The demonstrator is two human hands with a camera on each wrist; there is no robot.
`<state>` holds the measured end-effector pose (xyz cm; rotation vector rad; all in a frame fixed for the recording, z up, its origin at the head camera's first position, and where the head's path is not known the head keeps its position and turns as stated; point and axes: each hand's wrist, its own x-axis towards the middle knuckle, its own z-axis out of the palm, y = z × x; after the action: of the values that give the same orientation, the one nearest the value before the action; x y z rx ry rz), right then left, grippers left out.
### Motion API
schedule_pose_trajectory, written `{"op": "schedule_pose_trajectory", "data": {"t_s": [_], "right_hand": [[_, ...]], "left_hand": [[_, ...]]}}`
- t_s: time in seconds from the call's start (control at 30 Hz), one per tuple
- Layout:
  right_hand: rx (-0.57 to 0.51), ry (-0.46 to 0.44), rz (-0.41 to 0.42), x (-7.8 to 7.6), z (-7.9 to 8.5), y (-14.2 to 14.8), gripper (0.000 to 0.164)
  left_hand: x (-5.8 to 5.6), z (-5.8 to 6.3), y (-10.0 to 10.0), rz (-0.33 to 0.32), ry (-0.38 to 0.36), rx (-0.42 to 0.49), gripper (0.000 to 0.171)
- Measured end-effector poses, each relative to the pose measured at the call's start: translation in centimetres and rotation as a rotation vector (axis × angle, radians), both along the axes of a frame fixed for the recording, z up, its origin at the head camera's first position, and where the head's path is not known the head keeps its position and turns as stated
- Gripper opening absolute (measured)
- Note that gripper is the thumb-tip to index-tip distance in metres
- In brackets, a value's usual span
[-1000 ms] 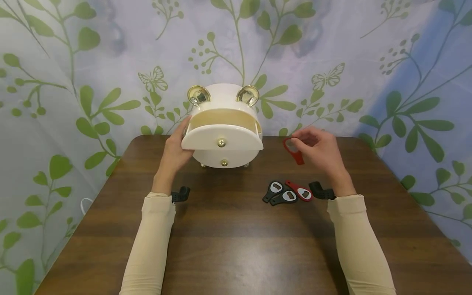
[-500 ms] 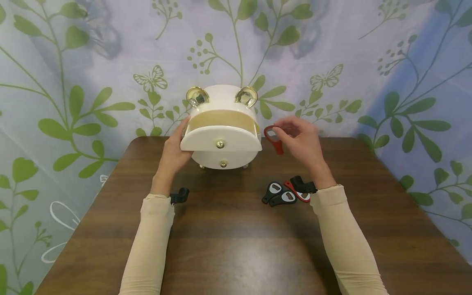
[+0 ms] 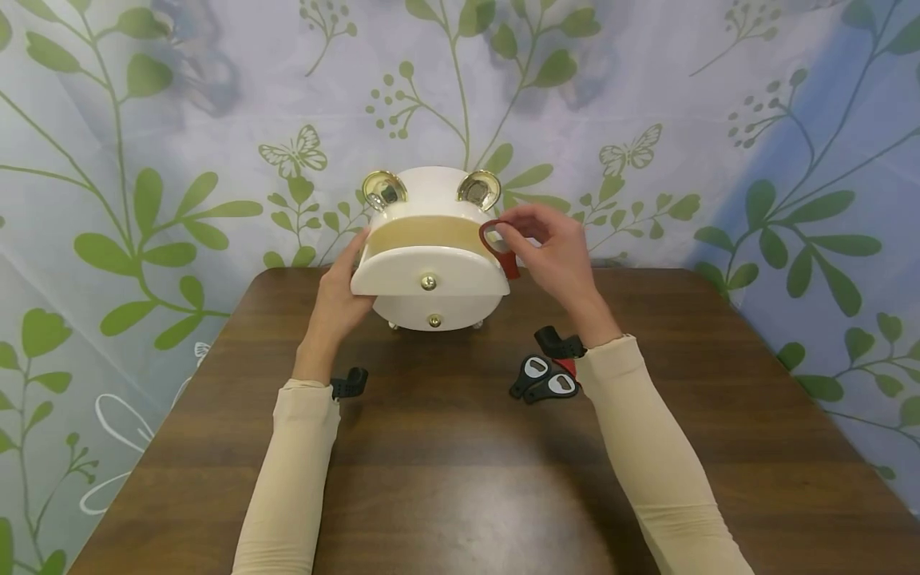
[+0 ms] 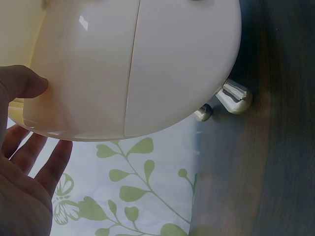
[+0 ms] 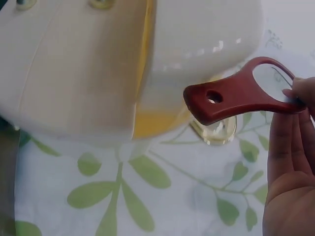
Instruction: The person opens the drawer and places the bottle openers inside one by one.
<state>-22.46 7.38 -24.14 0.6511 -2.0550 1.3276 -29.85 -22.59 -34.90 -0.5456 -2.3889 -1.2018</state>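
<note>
A small white cabinet [image 3: 460, 313] with gold ear-like discs stands at the back of the table, its upper drawer [image 3: 388, 275] pulled out. My left hand [image 3: 338, 291] grips the cabinet's left side at the drawer; in the left wrist view the thumb [image 4: 27, 82] lies on the white front and the other fingers are at the side. My right hand [image 3: 557, 247] pinches a red bottle opener [image 5: 231, 98] by its round metal end, handle pointing down, at the drawer's right edge. Two black bottle openers [image 3: 561, 385] lie on the table, with another red bottle opener [image 3: 568, 366] partly hidden by the right sleeve.
The brown wooden table [image 3: 431, 479] reaches back to a leaf-patterned curtain [image 3: 287, 80] close behind the cabinet. Black wrist-worn devices [image 3: 350, 383] sit on both wrists. The cabinet rests on small shiny feet [image 4: 236, 98].
My right hand has moved left and slightly up with the red bottle opener, from over the table to the drawer's right edge. My left hand stays at the cabinet.
</note>
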Motion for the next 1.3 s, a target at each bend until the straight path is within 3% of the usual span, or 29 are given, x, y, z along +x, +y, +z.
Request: {"op": "schedule_pose_trajectory", "data": {"t_s": [0.47,0.8,1.3], "right_hand": [[0.005,0.091,0.077,-1.0,1.0,-2.9,0.015],[0.048,-0.049,0.083,-1.5,-0.7,-3.0,0.013],[0.076,-0.095,0.038,-1.3,-1.1,-2.7,0.015]], "left_hand": [[0.3,0.3,-0.2,0.011,0.012,0.005,0.084],[0.3,0.3,-0.1,0.000,0.005,-0.006,0.084],[0.2,0.5,-0.1,0.009,0.011,-0.006,0.084]]}}
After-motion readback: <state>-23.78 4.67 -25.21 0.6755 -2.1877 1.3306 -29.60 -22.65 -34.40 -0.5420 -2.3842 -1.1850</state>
